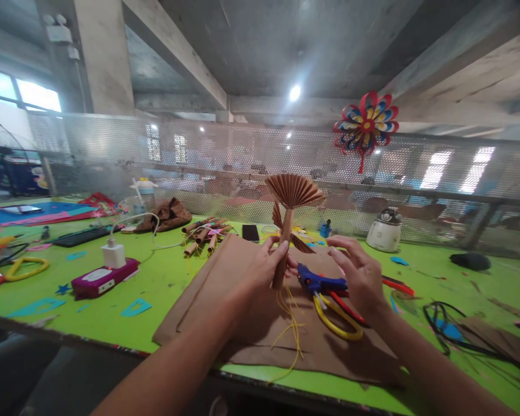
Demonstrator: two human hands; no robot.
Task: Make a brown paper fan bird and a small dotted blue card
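Observation:
My left hand (272, 260) is closed around the stem of a brown paper craft tree (295, 193), held upright with a pleated fan at its top and smaller pleated pieces on its sides. Yellow strings (292, 323) trail from its lower end over a brown cardboard sheet (212, 289). To the right, my right hand (359, 274) is raised with fingers apart and nothing in it. Between the hands, a blue glue gun (318, 280) lies on the cardboard, beside scissors with yellow and red handles (340, 330).
A purple power strip (106, 278) with a white charger (113, 254) sits at left. Behind the cardboard lie several brown paper rolls (201, 234) and a phone (250, 233). A white kettle-like container (384, 230) stands back right. Black cable (442, 329) coils at right.

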